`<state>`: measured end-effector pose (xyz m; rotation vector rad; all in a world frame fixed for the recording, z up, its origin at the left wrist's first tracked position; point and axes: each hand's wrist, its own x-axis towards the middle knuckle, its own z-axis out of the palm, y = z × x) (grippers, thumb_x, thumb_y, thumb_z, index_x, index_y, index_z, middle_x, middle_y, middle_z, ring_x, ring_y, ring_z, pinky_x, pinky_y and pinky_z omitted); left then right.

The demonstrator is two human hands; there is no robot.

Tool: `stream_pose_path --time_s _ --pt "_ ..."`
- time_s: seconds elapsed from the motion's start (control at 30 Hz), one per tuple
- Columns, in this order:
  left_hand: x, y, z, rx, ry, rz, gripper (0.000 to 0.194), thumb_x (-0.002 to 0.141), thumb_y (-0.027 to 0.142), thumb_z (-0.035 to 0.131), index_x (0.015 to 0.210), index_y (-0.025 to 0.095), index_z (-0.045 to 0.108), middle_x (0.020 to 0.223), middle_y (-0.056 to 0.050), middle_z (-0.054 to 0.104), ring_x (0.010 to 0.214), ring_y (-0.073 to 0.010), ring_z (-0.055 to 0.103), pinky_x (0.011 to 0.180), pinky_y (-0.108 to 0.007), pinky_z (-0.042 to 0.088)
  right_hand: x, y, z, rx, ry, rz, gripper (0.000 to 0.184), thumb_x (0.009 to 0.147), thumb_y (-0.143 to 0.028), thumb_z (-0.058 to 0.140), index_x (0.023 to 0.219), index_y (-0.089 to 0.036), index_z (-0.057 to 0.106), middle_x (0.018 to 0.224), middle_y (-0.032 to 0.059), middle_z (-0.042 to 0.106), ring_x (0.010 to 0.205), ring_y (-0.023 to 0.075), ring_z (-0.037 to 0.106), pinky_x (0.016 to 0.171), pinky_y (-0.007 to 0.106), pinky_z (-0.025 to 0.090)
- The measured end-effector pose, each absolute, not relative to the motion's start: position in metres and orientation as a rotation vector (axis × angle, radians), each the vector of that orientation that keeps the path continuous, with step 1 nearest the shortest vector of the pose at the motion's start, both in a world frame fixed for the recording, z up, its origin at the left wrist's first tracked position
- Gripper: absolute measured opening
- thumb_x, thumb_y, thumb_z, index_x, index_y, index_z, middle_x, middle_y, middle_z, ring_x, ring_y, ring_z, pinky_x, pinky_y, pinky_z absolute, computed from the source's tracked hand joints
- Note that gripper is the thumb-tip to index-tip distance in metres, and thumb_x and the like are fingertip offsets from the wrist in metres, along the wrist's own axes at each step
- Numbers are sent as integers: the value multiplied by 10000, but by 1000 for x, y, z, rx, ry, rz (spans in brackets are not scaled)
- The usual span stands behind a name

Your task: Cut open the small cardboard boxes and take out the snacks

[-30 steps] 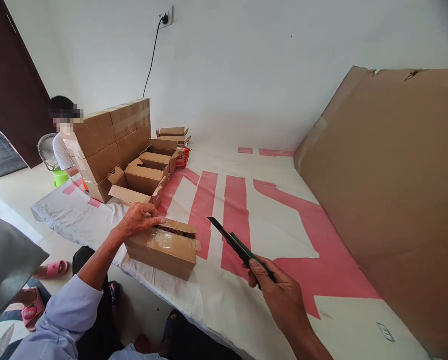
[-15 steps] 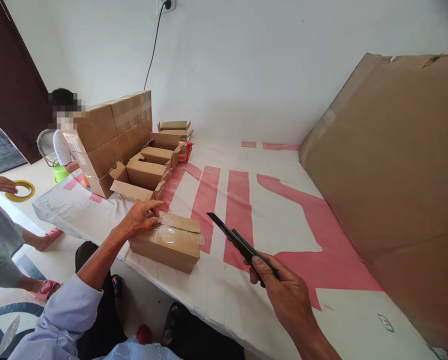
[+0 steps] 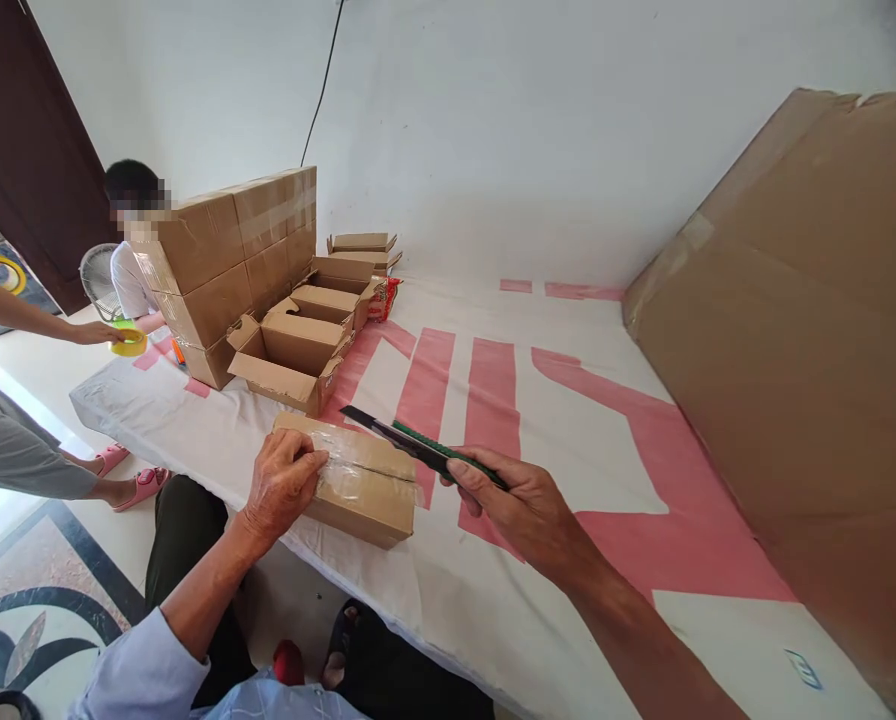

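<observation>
A small taped cardboard box lies near the front edge of a white and pink sheet. My left hand rests on the box's near left end and holds it down. My right hand grips a green utility knife with its black blade out. The blade tip hovers just over the taped top seam of the box.
Several open cardboard boxes and a stack of taped boxes stand at the back left. A large cardboard sheet leans on the right. A person sits behind the stack; another person's hand holds a yellow tape roll at left.
My right hand swung the knife left until its blade reached over the box. My left hand slid down to the box's near end. The other person's hand with the tape roll came closer to the sheet.
</observation>
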<state>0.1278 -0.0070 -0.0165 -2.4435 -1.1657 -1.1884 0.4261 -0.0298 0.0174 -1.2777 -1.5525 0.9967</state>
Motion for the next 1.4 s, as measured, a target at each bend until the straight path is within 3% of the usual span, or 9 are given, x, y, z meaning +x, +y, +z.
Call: stream_pose_path --time_s 0.23,0.43,0.6,0.93,1.07,1.4 --pt "130 -2 -7 -2465 -1241 -1118 250 1067 218 546 966 225 775 815 -57 727 819 -203 637 767 -344 455 407 -15 23 -1168 -1665 1068 547 952 -728 591 888 -210 757 803 70 760 722 212 684 629 325 529" --pt "139 29 34 -2765 -1562 -1002 270 1004 225 577 842 232 794 774 -27 760 731 -181 671 708 -296 459 408 -10 22 -1213 -1528 957 548 929 -730 627 930 -206 788 850 88 792 708 207 686 632 329 553" --pt "145 53 66 -2921 -1620 -939 218 922 190 633 760 198 779 671 9 700 634 -149 598 654 -278 416 412 -12 27 -1217 -1475 936 530 918 -723 649 920 -212 792 823 84 789 726 210 690 650 326 576" --pt "137 45 52 -2954 -1498 -941 200 935 180 642 803 193 791 795 -36 756 754 -180 660 730 -288 462 411 -16 11 -1228 -1354 957 545 936 -722 644 1019 -204 793 766 78 773 671 215 694 575 318 557" --pt "134 45 62 -3005 -1486 -1031 187 948 201 645 909 204 827 844 -37 778 761 -174 673 755 -284 500 406 -17 11 -1171 -1346 972 581 918 -758 648 1020 -204 787 876 103 805 692 222 737 552 308 560" --pt "134 47 66 -3019 -1652 -1175 221 901 213 592 804 178 788 686 -1 702 662 -146 616 650 -243 473 404 -14 13 -1132 -1334 1019 613 888 -792 663 1034 -211 790 1003 129 823 817 257 778 707 382 656"
